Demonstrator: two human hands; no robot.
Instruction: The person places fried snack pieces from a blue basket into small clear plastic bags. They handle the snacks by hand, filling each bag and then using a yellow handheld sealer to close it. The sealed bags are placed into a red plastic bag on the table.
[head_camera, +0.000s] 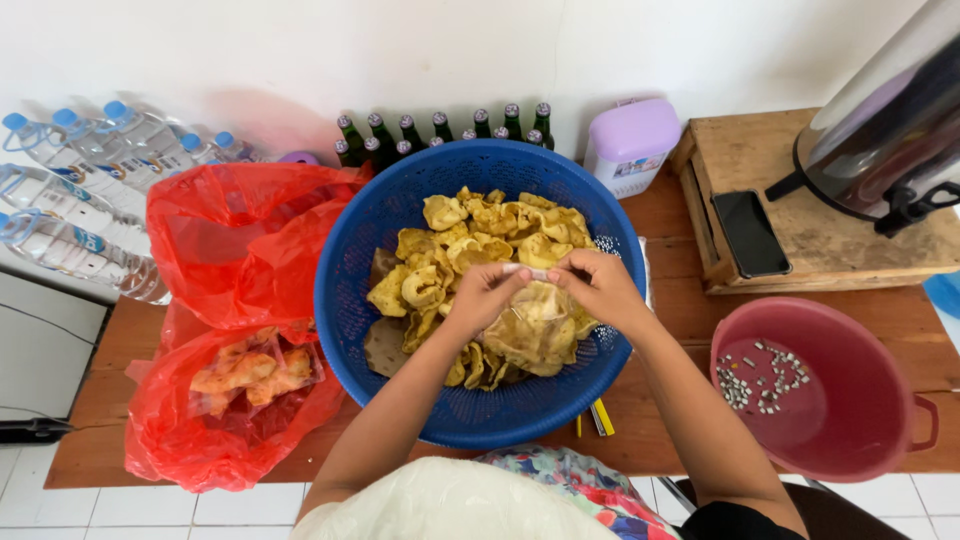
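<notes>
A big blue plastic basket (360, 290) sits in the middle of the wooden table, holding a pile of yellow crackers (460, 245). Over the basket, my left hand (482, 296) and my right hand (600, 285) both pinch the top of a small clear plastic bag of crackers (535, 335). The bag hangs between the hands, above the loose crackers. Fingertips of both hands meet at the bag's mouth.
A red plastic bag (235, 245) with packed crackers (255, 372) lies at left. Water bottles (75, 190) and green glass bottles (440, 130) line the wall. A pink bucket (880, 400) with small pieces, a black phone (750, 232) on a wooden board, and a metal urn (890, 130) stand at right.
</notes>
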